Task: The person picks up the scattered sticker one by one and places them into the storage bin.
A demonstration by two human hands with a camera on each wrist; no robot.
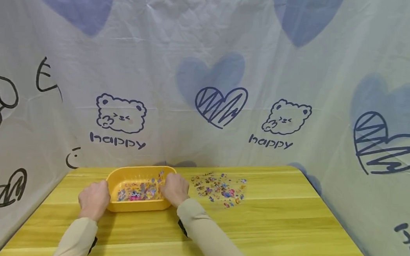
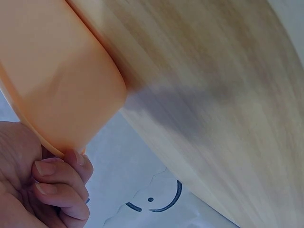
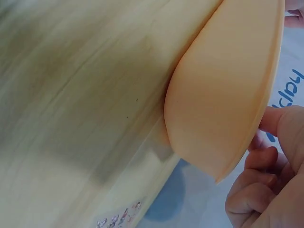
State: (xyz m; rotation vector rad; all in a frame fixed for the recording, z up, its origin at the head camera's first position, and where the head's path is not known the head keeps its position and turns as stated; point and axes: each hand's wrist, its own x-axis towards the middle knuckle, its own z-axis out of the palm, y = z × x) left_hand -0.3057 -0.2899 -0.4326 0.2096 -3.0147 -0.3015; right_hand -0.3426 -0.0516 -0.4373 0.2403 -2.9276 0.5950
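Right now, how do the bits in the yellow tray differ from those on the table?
Place: tray bits lie inside the yellow tray; table bits lie on the table, right of the tray.
Hands: tray bits sit between the left hand and right hand, which grip the tray; table bits have no hand on them.
Shared: both are small and multicoloured.

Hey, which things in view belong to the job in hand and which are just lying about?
Likely part of the job:
yellow basin, gripped by the left hand and right hand at opposite ends
colourful bits inside it

Apparently just about:
patch of similar bits on the table, untouched; possibly related
printed backdrop
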